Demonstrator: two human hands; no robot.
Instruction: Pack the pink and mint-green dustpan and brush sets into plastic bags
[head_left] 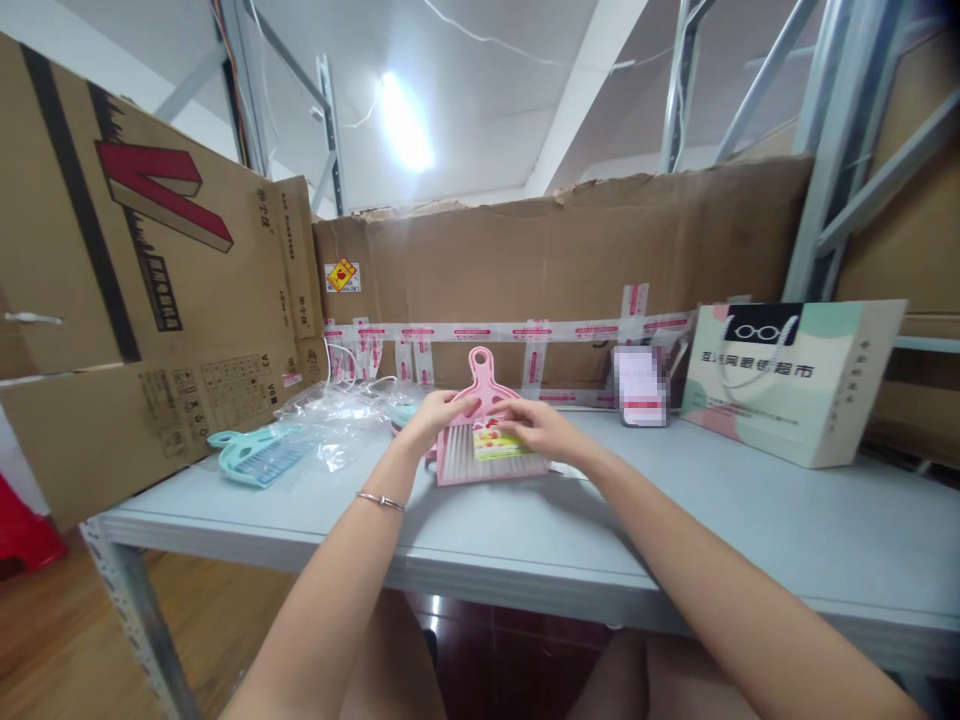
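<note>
The pink dustpan and brush set (pixel 489 395) is at the middle of the surface (pixel 487 530), handle pointing up and away, with its pale bristles facing the person; the left hand (pixel 433 415) pinches its left side below the handle loop, thumb in front and the other fingers mostly hidden; the right hand (pixel 541 425) reaches in from the right, its fingers bent over the top right of the yellow-and-white label (pixel 491 447), though whether they pinch it or only rest there I cannot tell.

The step in hand looks like handling the label against the bristles, whether putting it on or taking it off being unclear; the next move seems to call for a steady left grip and light right fingers; at the left lie a teal dustpan and brush set (pixel 259 455) and clear plastic wrapping (pixel 337 430); at the far right stands a phone (pixel 641 385).
</note>
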